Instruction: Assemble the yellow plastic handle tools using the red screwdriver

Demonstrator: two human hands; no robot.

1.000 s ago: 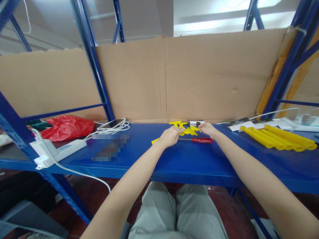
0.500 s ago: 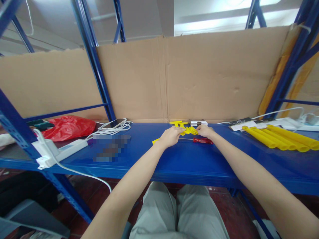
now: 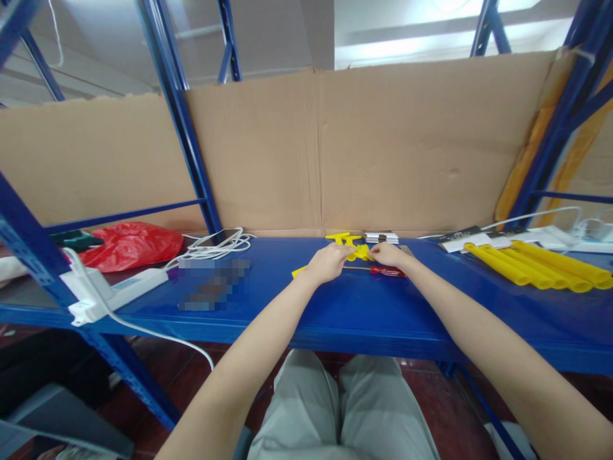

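Observation:
Toward the back of the blue shelf top, my left hand [image 3: 329,263] is closed on a small yellow plastic part [image 3: 361,252]. From the other side, my right hand [image 3: 385,254] pinches the right end of that same part; my fingers cover much of it, so its full shape is hidden. Just behind lies another yellow plastic piece [image 3: 342,237], flat on the shelf. A screwdriver [image 3: 387,271] with a red handle rests below my right hand, its thin shaft pointing left. A further bit of yellow [image 3: 299,272] shows beside my left wrist.
Several yellow tubes [image 3: 541,265] lie at the right, near white cords. A white stack of small packs [image 3: 381,236] stands by the cardboard back [image 3: 407,147]. Leftward are a power strip [image 3: 129,287], a coiled white cable [image 3: 215,248], a red bag [image 3: 136,248] and a blue upright [image 3: 179,121].
My right hand has shifted slightly left, closer to my left hand, and the visible stretch of yellow part between them is shorter. My left hand has stayed in place.

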